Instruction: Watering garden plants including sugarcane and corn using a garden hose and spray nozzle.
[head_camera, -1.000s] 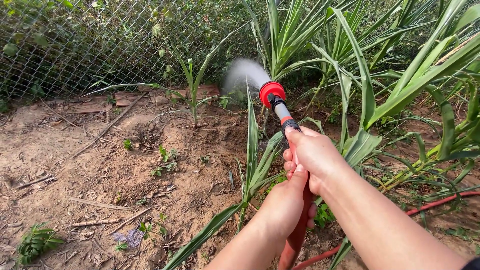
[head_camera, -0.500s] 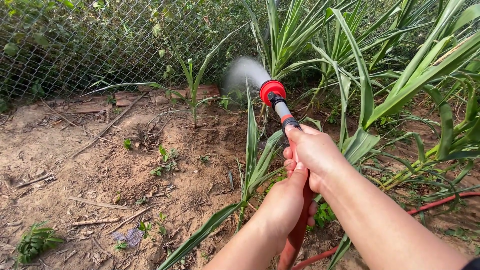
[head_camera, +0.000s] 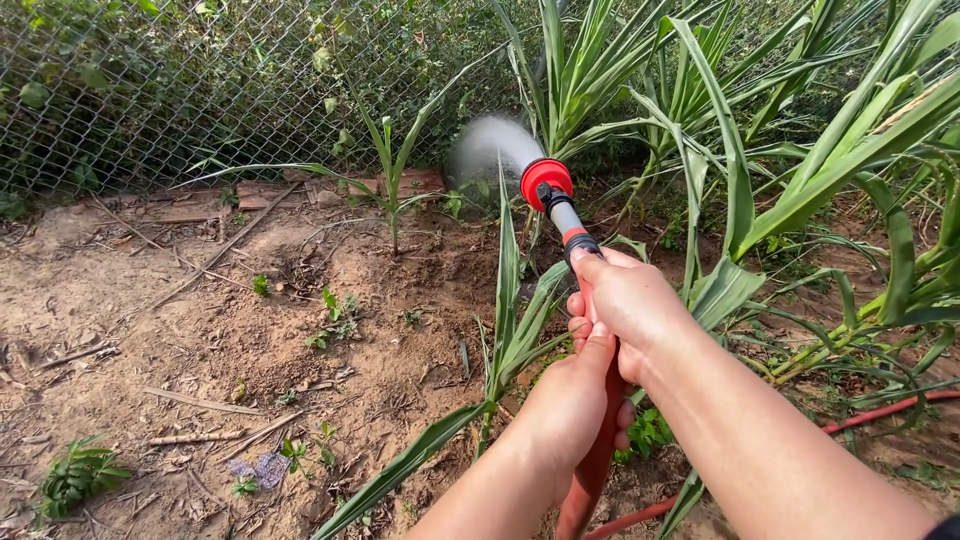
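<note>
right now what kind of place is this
Most likely a backyard vegetable garden: young corn-like plants grow in bare soil along a chain-link fence, and both hands hold a red spray wand that is misting water.

both bare forearms reach forward from the lower right, close together and angled up toward the middle. the right hand (head_camera: 628, 305) sits farther out, fingers wrapped in a closed fist, knuckles up, thumb side forward. the left hand (head_camera: 570, 405) grips just behind and below it, also curled shut, its thumb lying up against the right hand's fingers. the two hands touch, wrists nearly straight
</note>
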